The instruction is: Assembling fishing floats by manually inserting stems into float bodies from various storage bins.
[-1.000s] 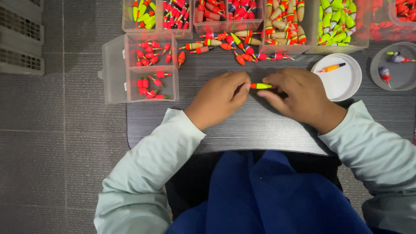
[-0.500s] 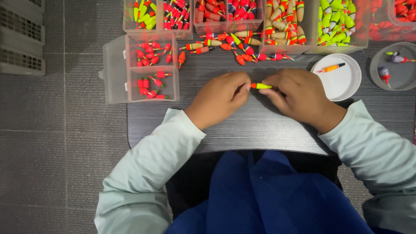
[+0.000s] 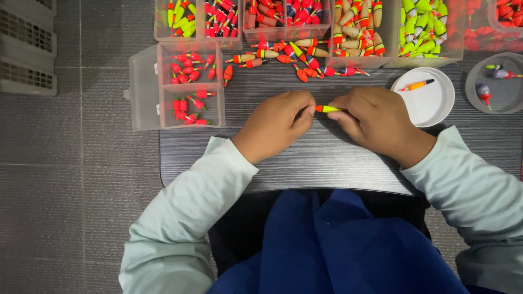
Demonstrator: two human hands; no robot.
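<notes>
Left hand (image 3: 278, 125): rests on the table (image 3: 327, 158), fingers curled; thumb and forefinger pinch the left end of the float (image 3: 328, 109).
Right hand (image 3: 376, 120): rests on the table opposite, fingers closed on the float's right end; that end is hidden under them.
Float: small, yellow-green body with an orange tip; lies level between both hands, just above the table. A grip at each end steadies so small a part, and the wrists bear on the table for support.
Float contact: whether it touches the table cannot be told.
Loose floats (image 3: 297, 57): red, orange and yellow pieces scattered on the table above the hands, just in front of the bins; near, within reach.
Bins (image 3: 392, 32): clear boxes in a row along the far edge, contents grouped by colour; green ones lie far right.
Divided box (image 3: 144, 87): clear, left of the hands, overhanging the table edge; holds small red floats in two compartments.
White dish (image 3: 430, 103): just beside the right hand; holds one orange stick float, kept apart from the rest.
Grey dish (image 3: 504, 92): far right, holds a few purple pieces.
</notes>
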